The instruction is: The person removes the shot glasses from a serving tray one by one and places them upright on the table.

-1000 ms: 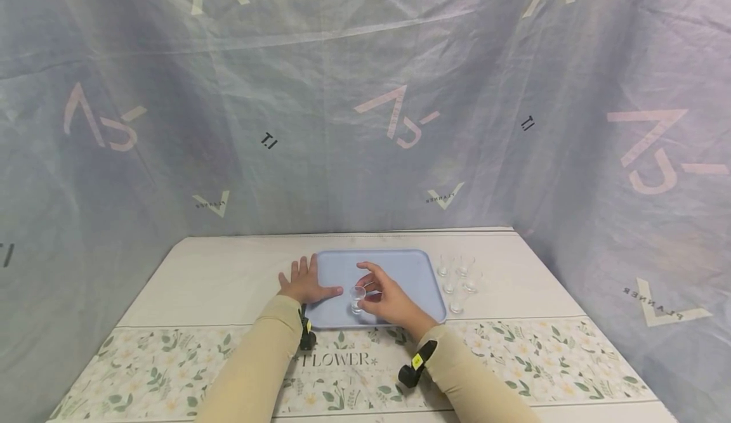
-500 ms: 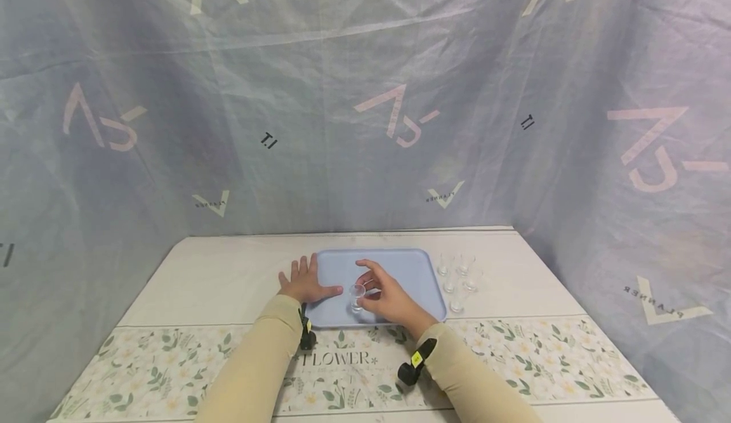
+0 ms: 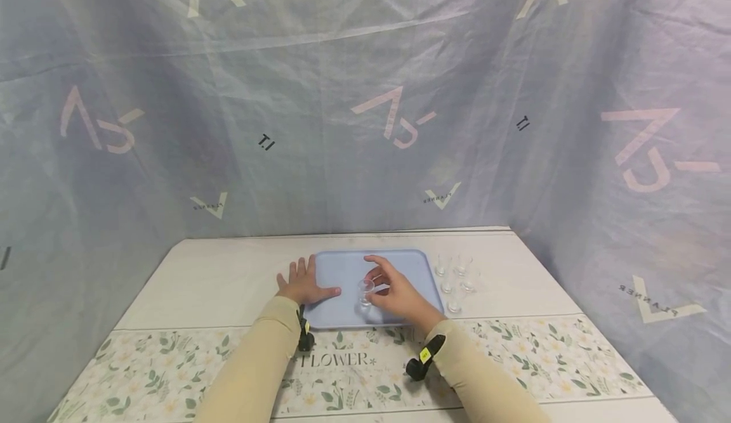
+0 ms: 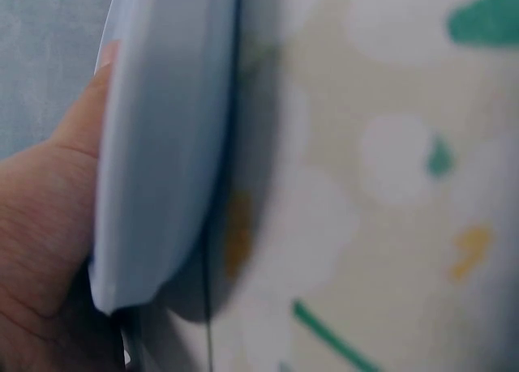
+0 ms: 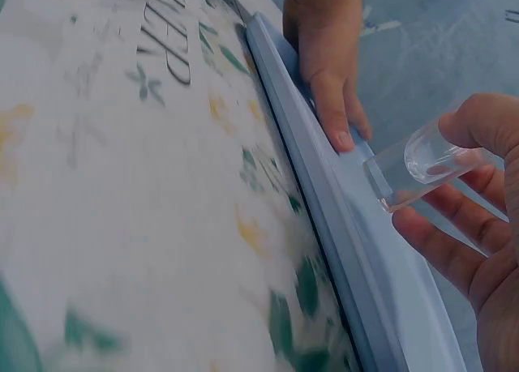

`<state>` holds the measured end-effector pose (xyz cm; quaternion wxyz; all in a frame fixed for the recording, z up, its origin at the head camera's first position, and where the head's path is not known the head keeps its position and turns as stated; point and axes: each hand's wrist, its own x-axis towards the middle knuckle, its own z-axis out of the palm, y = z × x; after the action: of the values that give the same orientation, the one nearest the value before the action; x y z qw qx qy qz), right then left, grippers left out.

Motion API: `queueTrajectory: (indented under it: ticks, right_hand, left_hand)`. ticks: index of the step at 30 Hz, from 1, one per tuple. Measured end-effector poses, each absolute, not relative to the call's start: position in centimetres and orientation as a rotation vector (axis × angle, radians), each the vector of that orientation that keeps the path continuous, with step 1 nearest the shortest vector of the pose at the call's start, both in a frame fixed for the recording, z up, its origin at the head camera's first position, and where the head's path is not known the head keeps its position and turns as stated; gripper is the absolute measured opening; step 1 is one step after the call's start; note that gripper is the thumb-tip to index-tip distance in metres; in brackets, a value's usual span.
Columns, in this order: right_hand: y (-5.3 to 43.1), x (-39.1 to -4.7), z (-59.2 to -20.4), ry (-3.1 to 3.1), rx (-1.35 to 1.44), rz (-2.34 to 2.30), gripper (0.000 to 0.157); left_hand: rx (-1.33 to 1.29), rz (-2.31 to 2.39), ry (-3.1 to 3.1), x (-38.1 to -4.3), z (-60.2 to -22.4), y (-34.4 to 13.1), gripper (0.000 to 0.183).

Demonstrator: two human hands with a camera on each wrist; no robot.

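My right hand [image 3: 396, 295] pinches a small clear shot glass [image 3: 365, 290] between thumb and fingers over the left-middle part of a light blue tray [image 3: 337, 314]. In the right wrist view, the glass [image 5: 397, 176] has its thick base toward the tray's near side; whether it touches the tray I cannot tell. My left hand [image 3: 305, 288] rests across the tray's left edge, fingers spread and thumb lying over the tray. The left wrist view shows part of that hand [image 4: 45, 218] beside the tray's raised rim [image 4: 166, 145].
Several similar clear glasses [image 3: 454, 305] stand on the white tabletop just right of the tray. A flower-printed band [image 3: 337, 385] runs along the table in front. Grey printed cloth [image 3: 320, 175] hangs behind and at both sides.
The right hand and its glass have shifted a little to the right over the tray. The left hand keeps its place on the tray's edge. The view has moved slightly.
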<state>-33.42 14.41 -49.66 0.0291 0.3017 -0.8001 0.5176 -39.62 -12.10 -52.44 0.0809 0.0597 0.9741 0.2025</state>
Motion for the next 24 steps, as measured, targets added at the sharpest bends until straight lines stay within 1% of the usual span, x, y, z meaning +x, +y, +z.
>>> queueTrajectory:
  ticks: [8, 15, 22, 24]
  right_hand:
    - [17.6, -33.0, -49.4, -2.460, 0.864, 1.595, 0.081]
    - [20.4, -32.7, -49.0, -2.482, 0.781, 1.555, 0.080]
    - [23.0, -32.3, -48.8, -2.488, 0.742, 1.495, 0.079]
    - [23.5, -32.2, -48.5, -2.476, 0.731, 1.495, 0.079]
  left_hand:
    - [0.203, 0.660, 2.927, -38.9, -51.8, -12.0, 0.138]
    - [0.230, 0.625, 2.935, -39.9, -53.2, -12.4, 0.141]
    - [0.212, 0.607, 2.911, -37.7, -50.1, -11.9, 0.124]
    - [0.224, 0.625, 2.923, -37.8, -50.3, -12.0, 0.126]
